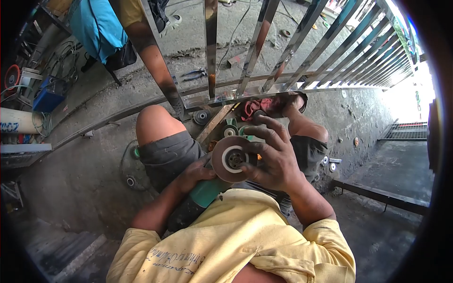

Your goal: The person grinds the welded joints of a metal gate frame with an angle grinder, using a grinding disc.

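Note:
My left hand (194, 174) is wrapped round the green body of an angle grinder (207, 192), which lies across my lap with its disc side turned up. On its head sits a brown grinding disc (221, 165) with a pale ring and a dark hub. My right hand (283, 162) grips the disc from the right, thumb near the hub and fingers over the far edge. Just beyond the disc, between my legs, a second green tool (230, 130) partly shows. A wooden strip (213, 123) and a red cloth (252, 108) lie past it.
A polished metal railing (211, 52) with several bars stands in front of me. Pliers (194, 74) lie behind it. Loose discs (332, 167) rest on the floor at right, near a metal frame (377, 195). At left are a blue box (48, 94) and a cylinder (16, 121).

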`<state>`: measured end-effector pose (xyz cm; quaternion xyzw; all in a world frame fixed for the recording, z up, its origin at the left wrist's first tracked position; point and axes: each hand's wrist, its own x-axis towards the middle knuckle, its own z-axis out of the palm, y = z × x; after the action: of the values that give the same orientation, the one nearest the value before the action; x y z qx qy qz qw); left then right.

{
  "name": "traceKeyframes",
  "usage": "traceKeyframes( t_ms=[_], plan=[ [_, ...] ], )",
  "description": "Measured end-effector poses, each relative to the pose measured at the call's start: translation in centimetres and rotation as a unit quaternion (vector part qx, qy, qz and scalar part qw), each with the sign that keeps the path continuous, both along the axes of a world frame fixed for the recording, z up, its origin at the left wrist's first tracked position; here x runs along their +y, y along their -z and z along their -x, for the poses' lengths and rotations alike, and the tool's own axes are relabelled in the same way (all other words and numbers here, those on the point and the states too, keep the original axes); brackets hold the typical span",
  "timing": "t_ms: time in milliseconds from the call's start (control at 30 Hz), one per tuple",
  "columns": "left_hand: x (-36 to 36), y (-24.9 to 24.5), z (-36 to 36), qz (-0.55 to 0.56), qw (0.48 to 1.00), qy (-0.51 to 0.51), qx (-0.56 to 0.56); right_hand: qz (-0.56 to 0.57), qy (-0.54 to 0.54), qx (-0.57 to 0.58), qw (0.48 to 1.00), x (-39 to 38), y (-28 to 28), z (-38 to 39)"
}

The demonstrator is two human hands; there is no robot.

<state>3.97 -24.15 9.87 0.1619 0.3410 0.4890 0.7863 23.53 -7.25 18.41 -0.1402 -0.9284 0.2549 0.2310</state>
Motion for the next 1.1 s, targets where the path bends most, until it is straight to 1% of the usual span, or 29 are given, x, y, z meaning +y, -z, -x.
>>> traceKeyframes(
  t_ms=[33, 133, 167, 267, 300, 400, 433, 533, 567, 667, 767, 867, 900, 933, 967, 1000, 1033, 1067, 1100],
  plan=[
    [0.0, 0.0, -0.2, 0.002, 1.0, -0.01, 0.015, 0.005, 0.004, -0.019, 1.0, -0.7, -0.8, 0.1],
    [0.5, -0.6, -0.8, -0.029, 0.999, -0.023, 0.003, 0.022, -0.071, -0.007, 0.997, -1.9, -1.4, 0.2],
    [0.5, -0.7, -0.8, -0.024, 1.0, -0.018, 0.004, 0.037, -0.113, 0.028, 0.993, -1.6, -1.4, 0.3],
    [0.6, -0.8, -0.6, -0.012, 1.0, -0.005, 0.0, 0.028, -0.038, 0.046, 0.998, -0.7, -0.3, -0.5],
    [0.6, -0.8, -0.5, -0.012, 1.0, 0.001, -0.005, -0.002, 0.029, 0.027, 0.999, -1.0, -0.2, -0.5],
    [0.8, -1.1, -0.6, -0.027, 1.0, 0.001, -0.002, 0.0, 0.023, 0.0, 1.0, -2.1, -0.9, 0.1],
    [0.9, -1.1, -0.6, -0.037, 0.999, -0.001, 0.004, -0.001, 0.002, -0.022, 1.0, -2.5, -1.0, 0.1],
    [0.4, -1.3, -0.5, -0.018, 0.999, -0.009, 0.029, 0.013, -0.068, -0.028, 0.997, -2.7, -1.2, 0.4],
    [0.5, -1.5, -0.5, -0.02, 1.0, -0.01, 0.004, 0.018, -0.073, -0.016, 0.997, -2.5, -1.0, 0.6],
    [0.0, 0.6, -0.2, -0.013, 0.999, 0.021, -0.032, 0.024, -0.098, 0.02, 0.995, -2.2, -0.5, 0.8],
    [0.7, -0.7, -0.4, -0.052, 0.995, 0.01, -0.08, -0.005, -0.135, 0.06, 0.989, -2.2, -0.6, 0.9],
    [0.4, 0.7, -0.2, -0.069, 0.996, 0.017, -0.054, 0.115, -0.178, 0.168, 0.963, -1.2, -1.2, 0.9],
    [0.7, -0.7, 0.0, -0.052, 0.998, 0.012, -0.038, 0.183, -0.173, 0.234, 0.939, -0.7, -1.1, 0.9],
    [0.4, -0.4, 0.2, -0.047, 0.998, 0.013, -0.049, 0.282, -0.215, 0.316, 0.88, 0.6, -0.1, 1.1],
    [-0.2, 0.1, 0.2, -0.042, 0.997, 0.015, -0.063, 0.418, -0.141, 0.349, 0.827, 0.4, 0.8, 0.9],
    [-0.5, 0.3, 0.1, -0.036, 0.996, 0.019, -0.077, 0.511, -0.089, 0.349, 0.78, 0.9, 1.1, 0.9],
    [-0.2, -1.6, 0.3, -0.018, 0.999, 0.001, -0.048, 0.598, -0.032, 0.358, 0.716, 1.5, 1.5, 0.9],
    [-0.8, -1.2, 0.3, -0.026, 0.998, -0.006, -0.056, 0.652, -0.002, 0.344, 0.676, 3.6, 1.4, 1.6],
    [-1.9, -0.5, 0.4, -0.032, 0.997, -0.011, -0.065, 0.743, 0.046, 0.347, 0.57, 5.2, 2.5, 2.6]
  ],
)
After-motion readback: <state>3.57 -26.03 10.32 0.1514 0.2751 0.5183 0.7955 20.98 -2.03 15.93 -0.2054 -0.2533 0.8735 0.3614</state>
